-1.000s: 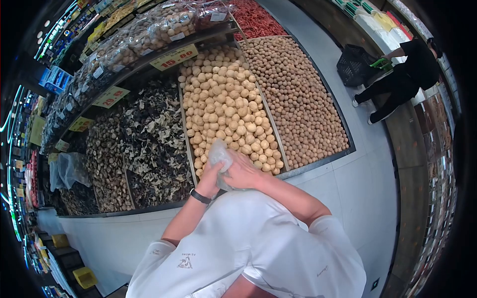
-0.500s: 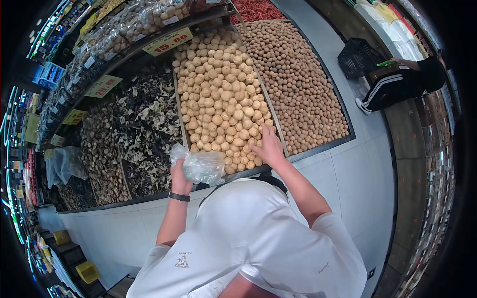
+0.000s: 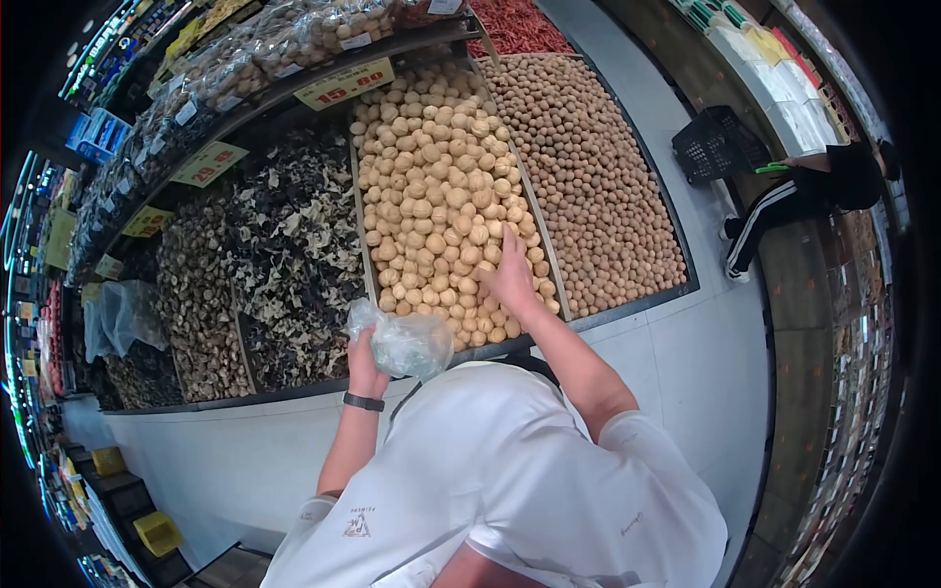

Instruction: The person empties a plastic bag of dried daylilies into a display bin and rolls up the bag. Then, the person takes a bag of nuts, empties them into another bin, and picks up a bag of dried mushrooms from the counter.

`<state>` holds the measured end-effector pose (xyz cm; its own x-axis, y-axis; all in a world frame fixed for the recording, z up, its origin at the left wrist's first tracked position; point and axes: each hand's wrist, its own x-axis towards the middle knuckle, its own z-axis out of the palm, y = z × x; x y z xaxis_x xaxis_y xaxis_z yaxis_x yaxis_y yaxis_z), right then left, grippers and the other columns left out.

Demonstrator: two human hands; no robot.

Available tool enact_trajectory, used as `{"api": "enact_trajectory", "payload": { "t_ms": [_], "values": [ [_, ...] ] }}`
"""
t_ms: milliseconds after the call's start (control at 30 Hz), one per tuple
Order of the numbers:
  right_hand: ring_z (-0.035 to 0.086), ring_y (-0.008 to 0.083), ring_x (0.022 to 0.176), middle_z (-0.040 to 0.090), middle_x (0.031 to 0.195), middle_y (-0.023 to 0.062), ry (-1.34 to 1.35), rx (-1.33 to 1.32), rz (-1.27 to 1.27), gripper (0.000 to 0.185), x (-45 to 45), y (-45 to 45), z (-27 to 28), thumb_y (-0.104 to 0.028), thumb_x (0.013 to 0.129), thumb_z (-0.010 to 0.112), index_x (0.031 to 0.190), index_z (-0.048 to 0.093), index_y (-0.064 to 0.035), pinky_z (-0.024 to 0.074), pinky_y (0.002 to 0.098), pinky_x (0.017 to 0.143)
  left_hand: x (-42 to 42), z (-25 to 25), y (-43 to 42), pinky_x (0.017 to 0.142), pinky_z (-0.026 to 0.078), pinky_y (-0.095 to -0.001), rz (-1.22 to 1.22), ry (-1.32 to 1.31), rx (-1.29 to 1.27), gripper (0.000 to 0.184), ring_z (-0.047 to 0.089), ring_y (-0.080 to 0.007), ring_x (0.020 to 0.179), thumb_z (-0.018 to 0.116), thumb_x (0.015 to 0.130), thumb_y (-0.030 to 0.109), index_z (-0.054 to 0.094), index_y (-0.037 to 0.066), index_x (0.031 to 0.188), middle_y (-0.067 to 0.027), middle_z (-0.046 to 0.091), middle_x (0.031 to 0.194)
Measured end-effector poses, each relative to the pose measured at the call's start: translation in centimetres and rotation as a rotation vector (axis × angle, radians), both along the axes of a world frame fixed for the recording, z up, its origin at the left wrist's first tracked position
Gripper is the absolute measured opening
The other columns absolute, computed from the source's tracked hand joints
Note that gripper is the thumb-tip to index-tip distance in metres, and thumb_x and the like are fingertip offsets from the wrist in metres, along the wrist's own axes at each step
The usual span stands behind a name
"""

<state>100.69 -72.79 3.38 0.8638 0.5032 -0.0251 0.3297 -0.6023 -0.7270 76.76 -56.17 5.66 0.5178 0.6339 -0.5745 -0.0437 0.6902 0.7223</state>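
Note:
My left hand (image 3: 366,367) is closed on the edge of a clear plastic bag (image 3: 407,343), which hangs over the front of the walnut bin and looks crumpled. Pale tan walnuts (image 3: 431,196) fill that bin. My right hand (image 3: 510,277) lies palm down on the walnuts near the bin's right front corner. Its thumb and fingers are spread, touching the nuts; the palm hides whatever lies under it.
Right of the walnuts is a bin of small brown round dried fruit (image 3: 598,186). On the left lie dark dried fungus (image 3: 299,255) and dried mushrooms (image 3: 201,294). A shelf of bagged goods (image 3: 284,54) overhangs the bins. A person (image 3: 804,191) carries a black basket (image 3: 716,145) at the right.
My right hand has shifted a little left and away from me over the walnuts. The bag remains in my left hand. The person at the right has taken a step.

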Motion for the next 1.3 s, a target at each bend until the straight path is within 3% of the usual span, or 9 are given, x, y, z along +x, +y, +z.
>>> {"api": "enact_trajectory", "payload": {
  "t_ms": [267, 333, 367, 500, 600, 733, 767, 867, 1300],
  "values": [
    [0.052, 0.0378, 0.119, 0.043, 0.134, 0.0206, -0.032, 0.087, -0.033, 0.079, 3.1, 1.9, -0.5, -0.01, 0.073, 0.075, 0.142, 0.038, -0.0056, 0.0463, 0.0417, 0.098, 0.0, -1.2, 0.5, 0.089, 0.053, -0.0402, -0.05, -0.031, -0.06, 0.034, 0.064, -0.0264, 0.102, 0.052, 0.093, 0.013, 0.052, -0.001, 0.123, -0.0127, 0.062, 0.112],
    [0.047, 0.036, 0.125, 0.047, 0.132, 0.0193, 0.033, 0.16, -0.04, 0.067, 4.2, 2.0, -0.3, -0.003, 0.073, 0.072, 0.135, 0.047, -0.0034, 0.0399, 0.0395, 0.106, 0.4, -1.2, 0.5, 0.089, 0.053, -0.0399, -0.056, -0.037, -0.071, 0.034, 0.064, -0.0261, 0.102, 0.052, 0.093, 0.013, 0.052, -0.001, 0.123, -0.0126, 0.062, 0.112],
    [0.052, 0.0341, 0.12, 0.054, 0.124, 0.0185, -0.006, 0.183, -0.074, 0.052, 4.6, 2.3, -0.4, -0.004, 0.074, 0.071, 0.124, 0.057, -0.0025, 0.0421, 0.0384, 0.104, 0.6, -1.4, 0.7, 0.089, 0.053, -0.0395, -0.058, -0.04, -0.073, 0.034, 0.064, -0.0257, 0.102, 0.053, 0.092, 0.013, 0.052, -0.001, 0.123, -0.0125, 0.062, 0.112],
    [0.062, 0.0303, 0.104, 0.061, 0.112, 0.0181, -0.008, 0.28, -0.05, 0.034, 7.4, 3.3, -1.5, -0.011, 0.077, 0.071, 0.109, 0.065, -0.0004, 0.0497, 0.0374, 0.092, 1.3, -3.0, 1.6, 0.09, 0.053, -0.0415, -0.124, -0.035, -0.02, 0.037, 0.063, -0.0274, 0.105, 0.052, 0.093, 0.02, 0.052, 0.0, 0.125, -0.0135, 0.062, 0.115],
    [0.063, 0.0305, 0.103, 0.062, 0.114, 0.0183, -0.073, 0.221, -0.038, 0.035, 8.9, 3.9, -0.9, -0.014, 0.078, 0.072, 0.11, 0.064, -0.0002, 0.05, 0.0363, 0.09, 2.2, -3.0, 2.1, 0.09, 0.053, -0.0407, -0.142, -0.05, -0.026, 0.037, 0.064, -0.0271, 0.103, 0.052, 0.094, 0.019, 0.052, -0.001, 0.125, -0.0134, 0.063, 0.114],
    [0.062, 0.0315, 0.107, 0.062, 0.116, 0.0185, 0.09, 0.266, -0.093, 0.036, 9.9, 4.3, 2.6, -0.015, 0.079, 0.072, 0.11, 0.064, 0.0009, 0.0475, 0.0353, 0.094, 3.4, -1.3, 2.2, 0.083, 0.055, -0.0384, -0.122, -0.038, -0.055, 0.033, 0.066, -0.0251, 0.097, 0.054, 0.092, 0.013, 0.053, -0.003, 0.121, -0.0128, 0.064, 0.108],
    [0.061, 0.0324, 0.109, 0.062, 0.116, 0.0182, -0.073, 0.253, -0.063, 0.037, 11.2, 4.6, 0.7, -0.015, 0.079, 0.072, 0.112, 0.063, 0.0001, 0.0466, 0.0366, 0.096, 3.4, -1.3, 2.3, 0.082, 0.056, -0.0384, -0.119, -0.036, -0.055, 0.033, 0.066, -0.0253, 0.096, 0.054, 0.092, 0.013, 0.054, -0.003, 0.121, -0.013, 0.064, 0.107],
    [0.059, 0.0325, 0.112, 0.061, 0.118, 0.0178, -0.11, 0.286, -0.084, 0.042, 12.9, 5.2, 0.3, -0.014, 0.079, 0.072, 0.117, 0.061, -0.0015, 0.0462, 0.0382, 0.098, 3.1, -1.4, 2.4, 0.083, 0.056, -0.0387, -0.123, -0.036, -0.057, 0.032, 0.066, -0.0255, 0.096, 0.054, 0.092, 0.013, 0.054, -0.003, 0.12, -0.0133, 0.064, 0.108],
    [0.056, 0.0283, 0.116, 0.058, 0.123, 0.0153, -0.059, 0.2, 0.038, 0.049, 14.7, 7.0, 1.2, -0.006, 0.077, 0.07, 0.124, 0.058, -0.0018, 0.0436, 0.0358, 0.101, 1.7, -3.4, 2.9, 0.086, 0.055, -0.0404, -0.08, -0.07, -0.114, 0.032, 0.066, -0.0268, 0.099, 0.054, 0.093, 0.015, 0.053, 0.0, 0.121, -0.0129, 0.064, 0.109]
  ]
}}
